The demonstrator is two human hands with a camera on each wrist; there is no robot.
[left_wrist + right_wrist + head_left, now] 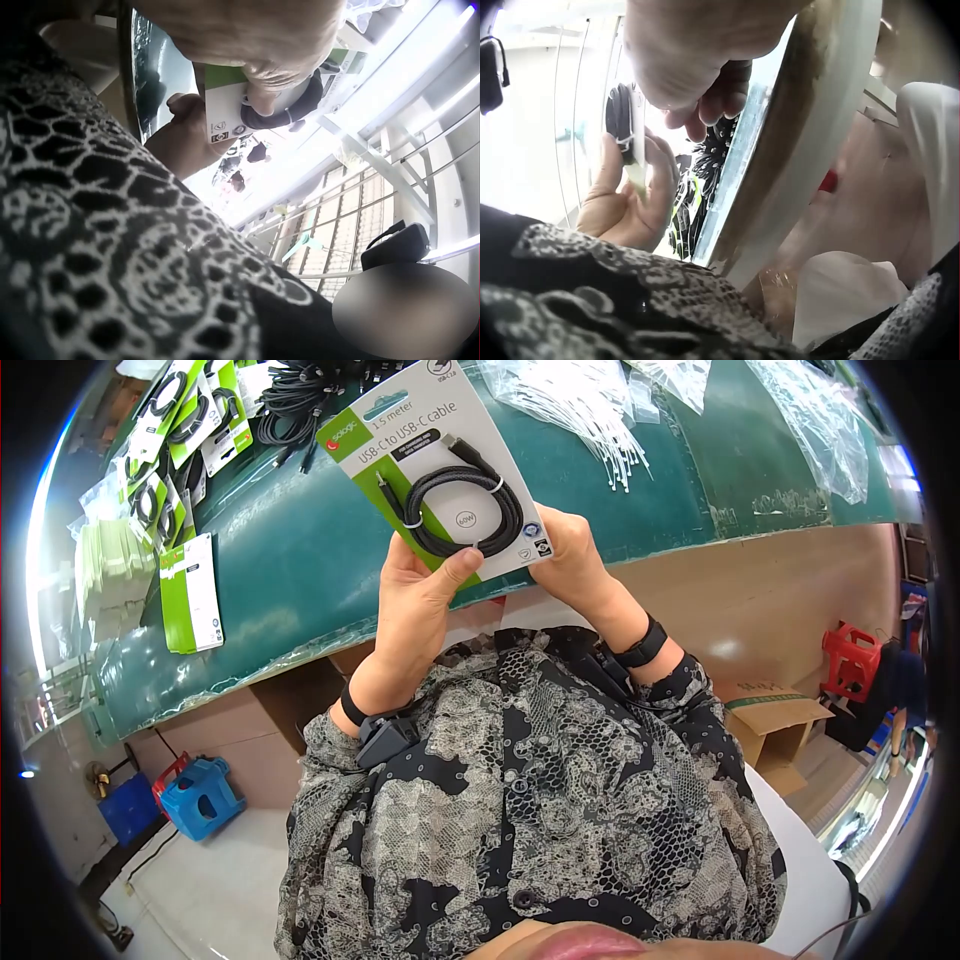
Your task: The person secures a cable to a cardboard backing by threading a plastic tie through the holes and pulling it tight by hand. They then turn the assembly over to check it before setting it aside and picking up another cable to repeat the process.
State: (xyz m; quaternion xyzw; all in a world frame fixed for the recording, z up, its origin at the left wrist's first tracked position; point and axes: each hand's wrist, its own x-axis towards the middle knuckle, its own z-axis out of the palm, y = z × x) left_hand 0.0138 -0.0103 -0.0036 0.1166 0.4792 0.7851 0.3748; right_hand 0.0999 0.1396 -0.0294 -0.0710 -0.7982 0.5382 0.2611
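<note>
A printed cable card (pixel 470 425), green and white, is held up tilted over the table edge, with a coiled black cable (pixel 515 520) fastened on its front by white ties. The left hand (pixel 415 605) grips its lower edge, thumb on the front and fingers behind; the left wrist view shows this thumb (pixel 261 101) by the coil. At the card's lower right edge is the right hand (pixel 575 560), its fingers hidden behind the card. The right wrist view shows the right hand's curled fingers (pixel 712 109) close behind the card; whether they pinch anything cannot be told.
On the green table (pixel 290 580), a stack of cards (pixel 190 595) and packed cables (pixel 195 420) lie at left. Loose black cables (pixel 295 405) are at the back, white ties (pixel 590 420) in bags to the right. An open carton (pixel 775 725) and red stool (pixel 850 660) stand below right.
</note>
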